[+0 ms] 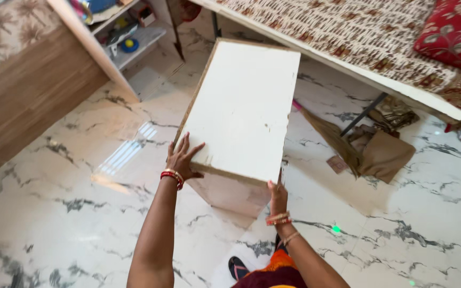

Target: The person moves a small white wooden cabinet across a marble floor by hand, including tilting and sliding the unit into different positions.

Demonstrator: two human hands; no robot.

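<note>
A white rectangular board [244, 104] with a raw wooden edge, the top of a small table or stool, fills the middle of the head view above a marble floor. My left hand [183, 158] lies flat on its near left corner, fingers spread over the surface. My right hand [278, 195] grips the near right corner from below, fingers curled around the edge. Both wrists wear red and gold bangles. A pale side panel [230, 194] shows under the board's near edge.
A bed [380, 58] with a patterned cover and a red cushion [457, 32] runs along the top right. Brown bags [374, 152] lie on the floor beneath it. A wooden cabinet [25, 80] with shelves stands at the left. My sandalled foot [237, 266] is at the bottom.
</note>
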